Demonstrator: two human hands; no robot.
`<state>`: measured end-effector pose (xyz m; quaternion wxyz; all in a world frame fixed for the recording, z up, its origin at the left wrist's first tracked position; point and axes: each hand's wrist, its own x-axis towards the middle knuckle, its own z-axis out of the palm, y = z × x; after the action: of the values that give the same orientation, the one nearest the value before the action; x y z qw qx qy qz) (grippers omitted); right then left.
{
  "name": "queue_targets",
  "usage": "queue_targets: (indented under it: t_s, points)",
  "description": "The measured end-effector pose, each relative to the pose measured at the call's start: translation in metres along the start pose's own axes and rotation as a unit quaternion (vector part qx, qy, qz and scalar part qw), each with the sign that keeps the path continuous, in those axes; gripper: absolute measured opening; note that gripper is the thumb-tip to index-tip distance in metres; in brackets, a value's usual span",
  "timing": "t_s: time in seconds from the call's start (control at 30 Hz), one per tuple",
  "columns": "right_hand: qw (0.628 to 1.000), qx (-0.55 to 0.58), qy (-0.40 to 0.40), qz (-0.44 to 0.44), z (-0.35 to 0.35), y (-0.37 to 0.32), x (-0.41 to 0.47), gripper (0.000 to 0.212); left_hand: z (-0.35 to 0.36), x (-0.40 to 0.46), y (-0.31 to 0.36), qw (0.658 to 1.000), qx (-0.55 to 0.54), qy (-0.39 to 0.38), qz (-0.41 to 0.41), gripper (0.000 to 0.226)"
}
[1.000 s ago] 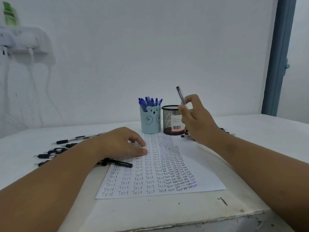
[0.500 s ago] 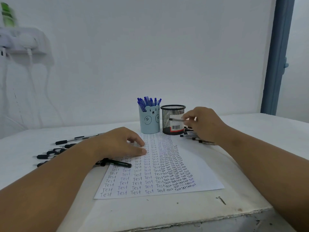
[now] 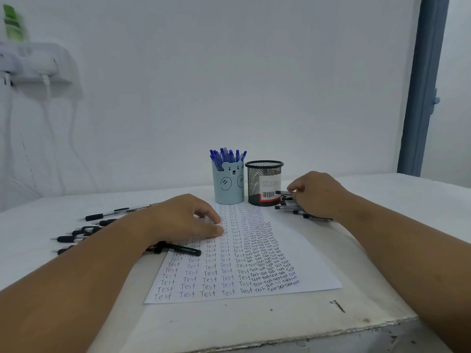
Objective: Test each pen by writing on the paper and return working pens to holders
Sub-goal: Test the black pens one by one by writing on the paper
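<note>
Paper covered in rows of handwritten "Test", flat on a white table. Left hand palm-down on the sheet's upper left part, fingers curled loosely and pressed to the page, clamped on nothing. Right hand down on a pile of black pens just right of the sheet's far corner, thumb and fingers pinched on the barrel of one black pen at the top of the pile; grip partly hidden by the knuckles. Behind the paper, two holders side by side: a light blue bear-face holder packed with blue-capped pens, and to its right a black mesh holder with a barcode label, contents impossible to tell. One dark pen across the sheet's left edge, near the left wrist. More black pens scattered on the table beyond the left forearm. White wall behind, blue door frame at far right, wall-mounted socket shelf with cables at upper left.
</note>
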<state>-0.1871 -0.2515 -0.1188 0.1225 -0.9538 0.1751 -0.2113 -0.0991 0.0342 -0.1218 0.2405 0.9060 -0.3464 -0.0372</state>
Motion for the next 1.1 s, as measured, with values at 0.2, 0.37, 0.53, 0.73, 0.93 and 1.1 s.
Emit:
queue_targets:
  t_s: [0.2, 0.37, 0.53, 0.73, 0.93, 1.1]
  points:
    - [0.999, 0.041, 0.008, -0.007, -0.003, -0.005, -0.007, 0.034, 0.0, -0.001, 0.0, 1.0, -0.008, 0.002, -0.001, 0.028]
    - [0.996, 0.089, 0.02, -0.018, -0.003, -0.008, -0.01, 0.026, 0.0, -0.001, 0.0, 1.0, -0.013, 0.002, -0.004, 0.028]
    - [0.998, 0.058, 0.021, -0.015, -0.003, -0.006, -0.009, 0.023, -0.001, -0.002, 0.0, 1.0, -0.016, -0.003, -0.003, 0.027]
    - [0.991, 0.089, 0.024, -0.102, 0.007, -0.015, -0.01, 0.006, -0.001, -0.002, 0.001, 1.0, -0.026, 0.004, 0.0, 0.024]
    - [0.989, -0.017, -0.03, -0.145, 0.013, -0.021, -0.013, 0.01, -0.001, -0.001, -0.001, 1.0, -0.029, 0.003, 0.003, 0.021]
    - [0.994, -0.016, -0.028, -0.108, 0.007, -0.013, -0.011, 0.016, 0.0, -0.001, -0.001, 1.0, -0.02, 0.004, 0.003, 0.022]
